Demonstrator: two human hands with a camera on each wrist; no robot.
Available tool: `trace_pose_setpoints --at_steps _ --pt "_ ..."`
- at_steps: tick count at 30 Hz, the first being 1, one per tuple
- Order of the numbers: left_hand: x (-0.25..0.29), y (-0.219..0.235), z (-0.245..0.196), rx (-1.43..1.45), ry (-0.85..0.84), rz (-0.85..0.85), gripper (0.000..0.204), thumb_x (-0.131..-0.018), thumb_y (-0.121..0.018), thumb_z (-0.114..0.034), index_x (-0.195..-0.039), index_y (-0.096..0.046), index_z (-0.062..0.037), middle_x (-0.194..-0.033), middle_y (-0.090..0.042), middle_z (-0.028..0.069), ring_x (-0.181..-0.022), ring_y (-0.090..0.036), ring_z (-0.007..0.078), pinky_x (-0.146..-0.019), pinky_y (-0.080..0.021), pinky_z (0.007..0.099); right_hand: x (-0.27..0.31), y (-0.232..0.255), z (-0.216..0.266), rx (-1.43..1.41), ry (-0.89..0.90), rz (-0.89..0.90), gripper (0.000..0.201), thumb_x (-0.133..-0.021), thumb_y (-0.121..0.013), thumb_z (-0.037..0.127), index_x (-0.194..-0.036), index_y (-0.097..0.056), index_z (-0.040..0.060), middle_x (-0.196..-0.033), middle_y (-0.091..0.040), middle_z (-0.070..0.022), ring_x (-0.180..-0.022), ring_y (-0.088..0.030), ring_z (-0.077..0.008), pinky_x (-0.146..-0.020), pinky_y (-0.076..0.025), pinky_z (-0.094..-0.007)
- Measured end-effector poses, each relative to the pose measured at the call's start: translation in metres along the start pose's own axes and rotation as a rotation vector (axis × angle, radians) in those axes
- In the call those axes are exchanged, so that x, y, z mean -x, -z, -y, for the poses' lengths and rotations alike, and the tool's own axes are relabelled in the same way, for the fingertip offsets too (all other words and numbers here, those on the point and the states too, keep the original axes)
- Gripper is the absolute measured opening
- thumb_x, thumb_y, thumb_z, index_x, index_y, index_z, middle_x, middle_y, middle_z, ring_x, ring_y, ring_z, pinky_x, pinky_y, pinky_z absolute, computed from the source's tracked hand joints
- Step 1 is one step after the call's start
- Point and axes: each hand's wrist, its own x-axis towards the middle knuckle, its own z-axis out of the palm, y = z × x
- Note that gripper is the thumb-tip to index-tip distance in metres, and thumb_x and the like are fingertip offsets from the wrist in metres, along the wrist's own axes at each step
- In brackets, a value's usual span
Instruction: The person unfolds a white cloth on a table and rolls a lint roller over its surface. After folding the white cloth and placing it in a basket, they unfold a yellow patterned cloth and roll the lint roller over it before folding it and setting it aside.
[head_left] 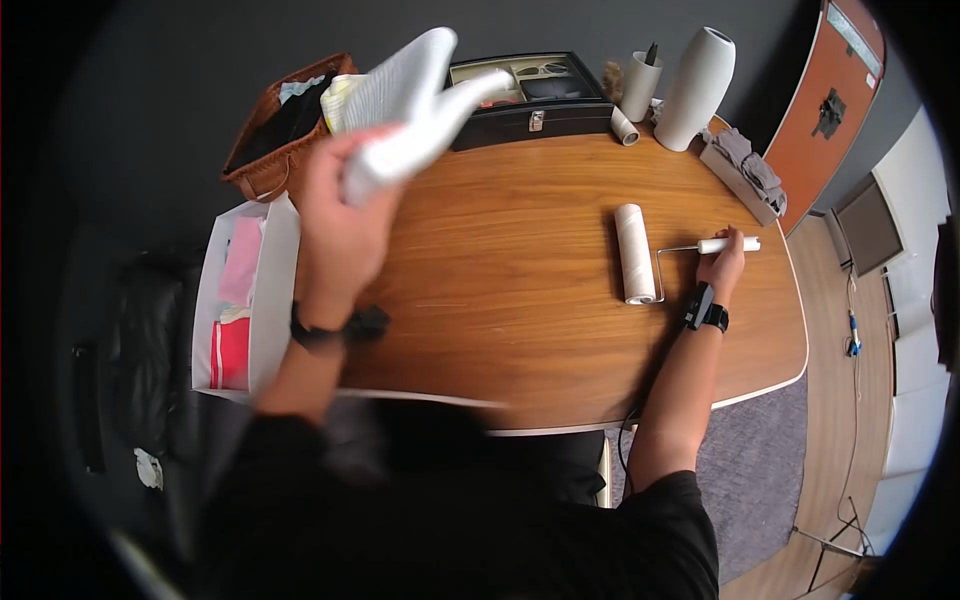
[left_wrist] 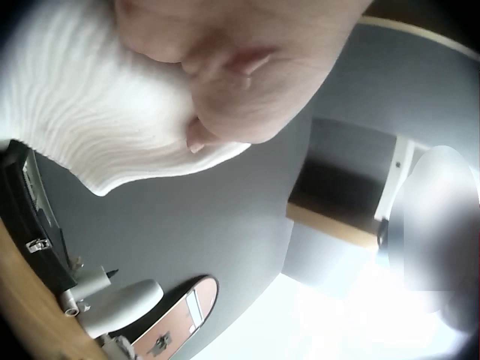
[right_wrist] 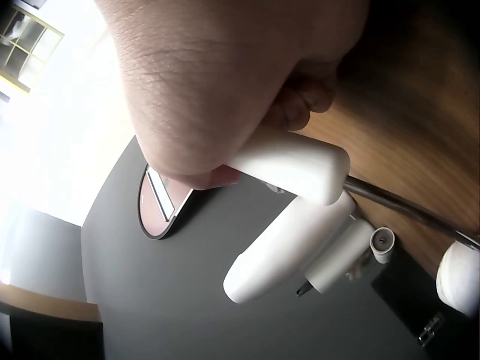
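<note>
My left hand (head_left: 342, 230) is raised over the left side of the table and grips a pair of white ribbed socks (head_left: 405, 95), blurred in the head view. The left wrist view shows the ribbed knit (left_wrist: 97, 112) hanging from the curled fingers. My right hand (head_left: 724, 268), at the table's right side, holds a lint roller by its white handle (right_wrist: 296, 161). The white roll (head_left: 634, 255) of the lint roller lies over the tabletop to the left of that hand, joined by a thin metal rod (head_left: 679, 249).
A white box (head_left: 273, 300) with folded pink and red cloth stands at the left edge, a brown basket (head_left: 262, 125) behind it. Along the back are a black glasses case (head_left: 500, 130), a small tube (head_left: 624, 128), a white vase (head_left: 697, 90) and a box of grey cloth (head_left: 745, 185).
</note>
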Motion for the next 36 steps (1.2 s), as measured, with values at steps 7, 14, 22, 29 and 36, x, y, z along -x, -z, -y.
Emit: trace_pose_setpoints --at_steps 7,14,22,29,36 --pt "0.164 -0.021 0.055 -0.21 -0.233 0.708 0.044 -0.078 -0.065 0.001 -0.119 -0.072 -0.0138 -0.127 -0.073 0.0019 -0.115 -0.065 0.0272 -0.102 -0.047 0.0435 -0.006 0.005 -0.001 0.012 -0.025 0.004 0.022 -0.098 -0.073 0.029 -0.094 -0.065 0.0087 -0.084 -0.064 -0.003 -0.068 -0.061 -0.0143 -0.057 -0.051 -0.0319" --pt "0.221 0.024 0.077 -0.072 -0.063 0.735 0.03 -0.084 -0.079 -0.035 -0.11 -0.074 -0.0205 -0.131 -0.07 -0.0047 -0.114 -0.063 0.0191 -0.105 -0.044 0.0426 -0.007 0.001 -0.005 0.08 -0.01 0.003 0.024 -0.099 -0.072 0.031 -0.096 -0.067 0.0073 -0.086 -0.064 -0.0037 -0.069 -0.061 -0.0146 -0.058 -0.05 -0.0309" --pt "0.19 0.043 0.052 -0.386 -0.042 0.556 0.059 -0.079 -0.089 -0.051 -0.121 -0.07 -0.0154 -0.139 -0.062 0.01 -0.124 -0.059 0.0355 -0.103 -0.045 0.0506 -0.002 0.001 -0.002 0.241 -0.049 0.112 0.032 -0.099 -0.073 0.037 -0.091 -0.067 0.0066 -0.079 -0.062 -0.0036 -0.062 -0.058 -0.0131 -0.054 -0.049 -0.0291" --pt "0.179 0.003 0.0 -0.499 0.022 0.604 0.059 -0.083 -0.087 -0.041 -0.127 -0.065 -0.009 -0.133 -0.056 0.0141 -0.12 -0.054 0.037 -0.101 -0.045 0.0525 0.011 -0.013 -0.005 0.354 0.035 0.136 0.037 -0.099 -0.074 0.042 -0.089 -0.068 0.0071 -0.072 -0.059 -0.0009 -0.055 -0.053 -0.0108 -0.049 -0.043 -0.0259" --pt "0.175 -0.004 -0.003 -0.392 0.018 0.59 0.037 -0.089 -0.078 -0.016 -0.122 -0.064 -0.0094 -0.12 -0.06 0.01 -0.112 -0.057 0.0337 -0.095 -0.046 0.0493 -0.001 -0.003 -0.005 0.364 0.011 0.149 0.04 -0.1 -0.076 0.042 -0.099 -0.067 0.0039 -0.077 -0.06 -0.0017 -0.06 -0.056 -0.0098 -0.05 -0.043 -0.0264"
